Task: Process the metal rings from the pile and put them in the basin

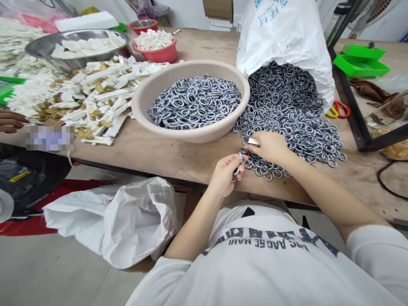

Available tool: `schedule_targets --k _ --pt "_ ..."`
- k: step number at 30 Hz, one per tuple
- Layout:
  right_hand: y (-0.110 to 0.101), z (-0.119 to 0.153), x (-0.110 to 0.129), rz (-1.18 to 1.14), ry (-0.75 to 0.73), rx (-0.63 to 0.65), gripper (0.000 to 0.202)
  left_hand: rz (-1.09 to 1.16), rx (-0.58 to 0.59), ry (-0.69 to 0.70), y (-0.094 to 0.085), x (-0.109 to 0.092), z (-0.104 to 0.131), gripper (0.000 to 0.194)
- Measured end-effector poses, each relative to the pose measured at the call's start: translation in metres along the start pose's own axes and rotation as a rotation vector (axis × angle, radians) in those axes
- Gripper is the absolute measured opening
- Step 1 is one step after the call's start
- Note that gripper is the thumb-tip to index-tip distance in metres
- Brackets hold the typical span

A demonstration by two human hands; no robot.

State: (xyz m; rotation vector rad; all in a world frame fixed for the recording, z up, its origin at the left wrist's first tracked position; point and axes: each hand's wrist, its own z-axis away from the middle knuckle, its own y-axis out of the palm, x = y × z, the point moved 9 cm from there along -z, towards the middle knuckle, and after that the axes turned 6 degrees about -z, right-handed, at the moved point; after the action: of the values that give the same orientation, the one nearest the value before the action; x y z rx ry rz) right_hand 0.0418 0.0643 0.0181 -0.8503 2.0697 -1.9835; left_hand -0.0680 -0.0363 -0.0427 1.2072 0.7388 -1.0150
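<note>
Just over the table's front edge, my left hand (225, 173) is closed on a few grey rings (236, 171), pinching one upright between thumb and fingers. Beside it, at the left side of the loose ring pile (296, 136), my right hand (269, 146) grips a small tool with a pale flat face and a dark tip (253, 141); its exact kind is hard to make out. Both hands are close together. Rings spill from the mouth of a white sack (287, 34) lying behind. More rings fill a beige basin (191, 135) left of the sack.
White and brown strip-like pieces (105, 93) are heaped on the left, near a steel bowl (35, 46) and a red bowl (159, 55). Red-and-yellow-handled scissors (341, 109) lie by a black frame (350, 110). Another person's hand (11, 121) rests at the far left.
</note>
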Motion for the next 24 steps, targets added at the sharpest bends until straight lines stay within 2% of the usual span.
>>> schedule_targets --k 3,6,10,13,15,17,20,24 --pt "0.01 -0.013 0.01 0.041 -0.005 0.052 0.028 0.071 -0.103 0.048 -0.017 -0.013 -0.006 0.026" --pt "0.003 -0.013 0.005 -0.106 0.003 0.032 0.027 0.097 -0.15 0.053 -0.024 -0.016 -0.008 0.023" --pt "-0.005 0.0 -0.001 -0.276 -0.022 0.015 0.031 0.178 -0.101 -0.042 -0.014 -0.008 -0.016 0.02" --pt "0.0 0.003 0.002 -0.197 -0.012 -0.028 0.03 0.257 -0.021 -0.088 0.0 -0.007 -0.024 0.023" --pt "0.011 -0.001 0.009 -0.133 0.0 -0.01 0.035 0.288 -0.011 -0.092 0.002 -0.01 -0.026 0.027" --pt "0.023 -0.008 0.017 -0.087 -0.012 0.04 0.035 0.297 -0.052 -0.088 -0.004 -0.013 -0.024 0.033" --pt "0.032 -0.018 0.025 -0.067 -0.043 0.098 0.031 0.263 -0.154 -0.05 -0.024 -0.019 -0.019 0.044" --pt "0.025 -0.026 0.017 -0.173 -0.011 0.105 0.025 0.117 -0.277 0.086 -0.049 -0.034 -0.013 0.047"
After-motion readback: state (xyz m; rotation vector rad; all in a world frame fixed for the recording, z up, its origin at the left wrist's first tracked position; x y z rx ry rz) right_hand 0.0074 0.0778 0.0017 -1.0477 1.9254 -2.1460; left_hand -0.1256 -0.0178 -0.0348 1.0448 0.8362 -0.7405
